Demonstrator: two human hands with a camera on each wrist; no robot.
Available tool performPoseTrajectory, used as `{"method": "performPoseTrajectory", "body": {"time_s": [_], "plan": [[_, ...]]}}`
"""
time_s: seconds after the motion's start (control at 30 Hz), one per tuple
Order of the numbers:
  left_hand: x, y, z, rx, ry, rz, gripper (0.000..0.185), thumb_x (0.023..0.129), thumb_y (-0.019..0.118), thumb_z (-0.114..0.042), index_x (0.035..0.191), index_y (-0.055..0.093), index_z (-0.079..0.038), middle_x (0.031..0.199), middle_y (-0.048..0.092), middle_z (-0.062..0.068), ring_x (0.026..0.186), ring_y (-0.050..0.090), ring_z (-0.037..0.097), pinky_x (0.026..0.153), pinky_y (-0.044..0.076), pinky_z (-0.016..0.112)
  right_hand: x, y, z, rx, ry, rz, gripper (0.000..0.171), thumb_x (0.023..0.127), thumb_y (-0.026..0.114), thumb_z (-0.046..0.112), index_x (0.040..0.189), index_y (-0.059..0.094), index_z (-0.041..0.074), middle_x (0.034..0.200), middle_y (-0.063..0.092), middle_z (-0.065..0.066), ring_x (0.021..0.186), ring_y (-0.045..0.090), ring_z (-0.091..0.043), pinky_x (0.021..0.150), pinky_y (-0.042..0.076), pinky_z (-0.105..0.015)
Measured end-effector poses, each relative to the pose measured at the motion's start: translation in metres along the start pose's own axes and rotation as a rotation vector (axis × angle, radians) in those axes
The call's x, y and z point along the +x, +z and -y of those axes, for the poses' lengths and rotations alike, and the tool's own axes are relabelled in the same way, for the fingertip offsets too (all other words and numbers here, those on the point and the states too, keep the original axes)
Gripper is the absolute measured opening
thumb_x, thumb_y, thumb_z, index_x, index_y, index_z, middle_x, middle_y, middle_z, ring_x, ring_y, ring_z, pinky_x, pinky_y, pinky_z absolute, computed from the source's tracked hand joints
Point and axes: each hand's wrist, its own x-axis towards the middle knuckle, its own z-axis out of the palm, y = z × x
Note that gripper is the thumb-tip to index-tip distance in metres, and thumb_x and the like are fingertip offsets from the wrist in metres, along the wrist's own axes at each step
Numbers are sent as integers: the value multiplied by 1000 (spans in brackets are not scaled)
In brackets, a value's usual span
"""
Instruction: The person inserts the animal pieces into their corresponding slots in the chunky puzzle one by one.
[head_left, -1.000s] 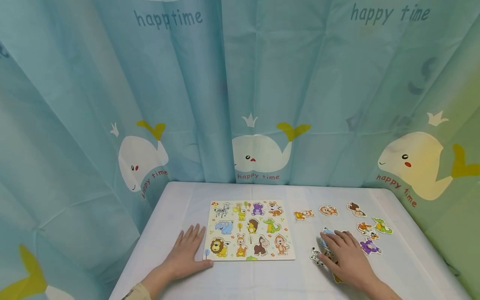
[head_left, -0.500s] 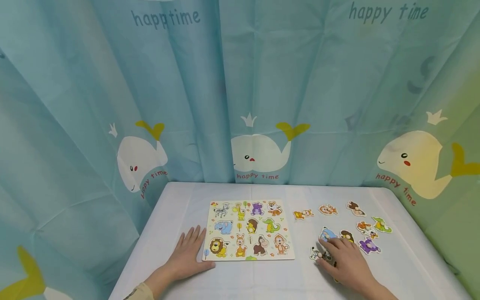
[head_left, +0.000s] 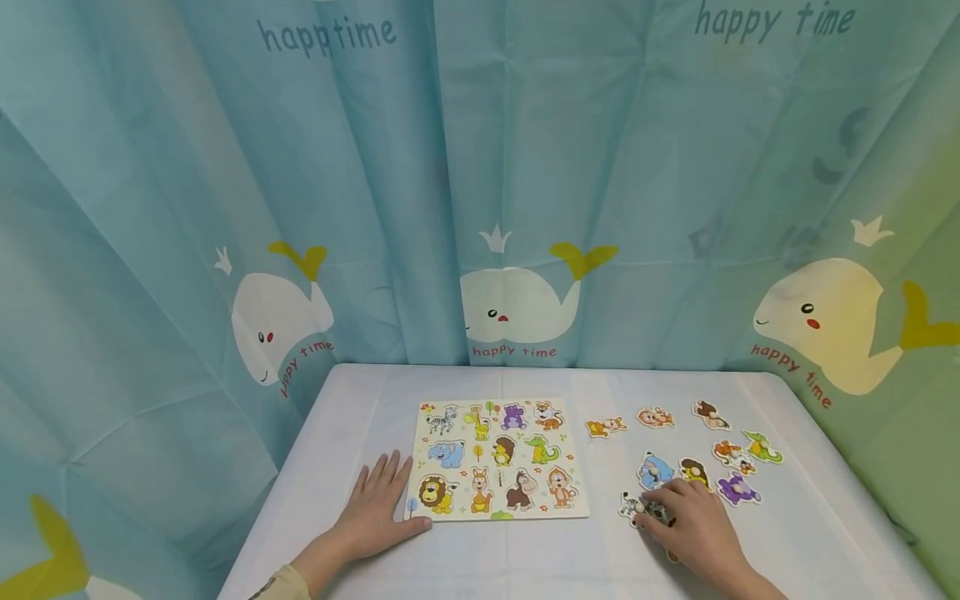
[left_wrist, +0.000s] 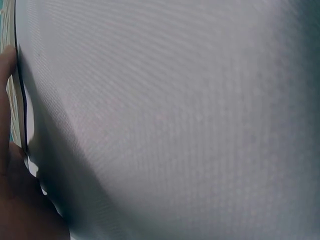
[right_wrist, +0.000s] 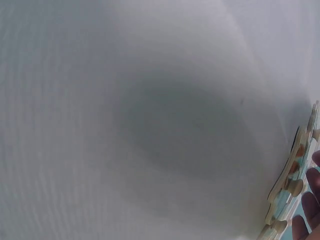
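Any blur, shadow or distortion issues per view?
Head: sharp, evenly lit, edges bowed by the wide lens. Left wrist: too close, soft; dark shadow beside the left hand on the cloth. Right wrist: blurred, broad grey shadow mid-frame; puzzle pieces cut off at the edge.

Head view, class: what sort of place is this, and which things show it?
Probably a curtained play or activity corner: whale-print curtains reading "happy time" close round a white-covered table, which holds an animal puzzle board and loose animal pieces.
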Motion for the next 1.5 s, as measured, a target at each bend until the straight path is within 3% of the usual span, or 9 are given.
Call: {"method": "performPoseTrajectory", "body": {"time_s": [0.27,0.87,1.37,1.5], "plan": [[2,1,0,-15,-21,5,113,82,65,-76,160,30,-3,167,19,22,154,11,43,122,6,64,-2,0,4,33,35,-36,24,75,90,38,90,80,23,90,64,8,91,57,-22,74,45,-44],[2,-2,-1,-17,-17,6,111,83,67,-73,160,31,-2,168,18,22,154,10,43,122,4,63,-1,5,7,59,37,-87,15,77,90,31,79,77,24,84,61,10,89,57,-22,76,44,-44],[3,0,0,-30,-20,14,110,83,66,-74,160,32,-4,168,19,21,155,10,42,123,4,63,2,4,12,50,105,-9,14,80,87,30,82,78,20,84,62,7,89,57,-24,76,44,-45],[3,0,0,-32,-22,14,109,82,67,-73,160,33,-4,168,19,20,155,10,42,123,4,63,2,6,13,49,105,-24,13,79,87,29,81,79,20,81,61,8,85,55,-21,73,43,-42]]}}
